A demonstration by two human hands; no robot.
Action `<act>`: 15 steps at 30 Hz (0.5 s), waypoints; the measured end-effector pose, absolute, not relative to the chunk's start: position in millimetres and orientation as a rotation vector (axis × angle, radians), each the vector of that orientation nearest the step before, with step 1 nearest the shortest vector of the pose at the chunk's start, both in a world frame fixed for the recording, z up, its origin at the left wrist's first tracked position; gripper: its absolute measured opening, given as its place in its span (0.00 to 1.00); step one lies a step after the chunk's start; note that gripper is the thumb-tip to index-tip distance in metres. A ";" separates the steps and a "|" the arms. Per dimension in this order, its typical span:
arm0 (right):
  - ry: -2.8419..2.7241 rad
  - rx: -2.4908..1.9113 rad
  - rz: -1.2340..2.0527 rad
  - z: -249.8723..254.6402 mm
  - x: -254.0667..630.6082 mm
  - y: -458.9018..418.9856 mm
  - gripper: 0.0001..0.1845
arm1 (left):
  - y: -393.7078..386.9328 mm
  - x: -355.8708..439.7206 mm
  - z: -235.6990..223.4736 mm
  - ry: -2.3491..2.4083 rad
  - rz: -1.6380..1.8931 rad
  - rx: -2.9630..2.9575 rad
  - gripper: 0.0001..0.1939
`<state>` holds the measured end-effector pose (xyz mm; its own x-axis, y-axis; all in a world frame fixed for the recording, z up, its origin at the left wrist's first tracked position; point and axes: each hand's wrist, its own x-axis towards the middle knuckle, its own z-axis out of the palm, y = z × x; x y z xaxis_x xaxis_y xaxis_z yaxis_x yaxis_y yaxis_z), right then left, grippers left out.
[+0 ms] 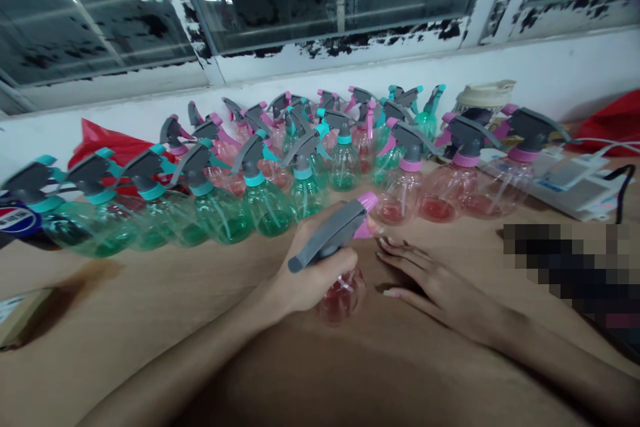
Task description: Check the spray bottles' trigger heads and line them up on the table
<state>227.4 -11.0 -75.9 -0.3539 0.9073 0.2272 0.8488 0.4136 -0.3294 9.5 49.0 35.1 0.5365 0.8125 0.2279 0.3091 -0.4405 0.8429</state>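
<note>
My left hand (317, 270) is wrapped round the neck of a pink spray bottle (336, 303), which stands close to me on the table. Its grey trigger head has a pink nozzle that points away to the right. To the right of that bottle, my right hand (425, 277) rests low over the tabletop, fingers stretched out and holding nothing. Beyond my hands stands a front row of spray bottles: several green ones, such as this green spray bottle (267, 207), on the left, and pink ones, such as this pink spray bottle (400, 193), on the right.
More green and pink spray bottles crowd behind the front row, near the wall. A red bag (110, 147) lies at the back left, and a white power strip (575, 187) with cables at the right. A small box (25, 313) sits at the left edge. Windows (330, 0) rise behind.
</note>
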 end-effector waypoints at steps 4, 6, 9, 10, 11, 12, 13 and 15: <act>-2.313 -1.497 0.212 -76.6 227.7 -10.6 0.30 | 47.7 11.8 35.6 0.875 0.897 1.953 0.03; -2.324 -1.496 0.202 -77.4 228.2 -10.4 0.30 | 47.2 12.3 36.1 0.869 0.918 1.967 0.02; -2.328 -1.498 0.187 -78.5 228.7 -10.4 0.30 | 46.4 12.6 33.9 0.878 0.948 2.003 0.02; -2.327 -1.495 0.186 -78.8 228.7 -10.4 0.30 | 46.1 12.8 32.2 0.889 0.969 2.005 0.02; -2.324 -1.491 0.184 -79.0 228.8 -10.4 0.30 | 45.8 13.0 30.3 0.902 0.992 2.003 0.02; -2.320 -1.487 0.185 -79.2 228.7 -10.4 0.30 | 45.6 13.2 28.2 0.918 1.012 1.998 0.03; -2.315 -1.483 0.186 -79.3 228.7 -10.3 0.30 | 45.3 13.5 26.2 0.938 1.028 1.990 0.04; -2.303 -1.477 0.188 -79.3 228.6 -10.2 0.30 | 45.1 13.8 23.3 0.978 1.044 1.976 0.05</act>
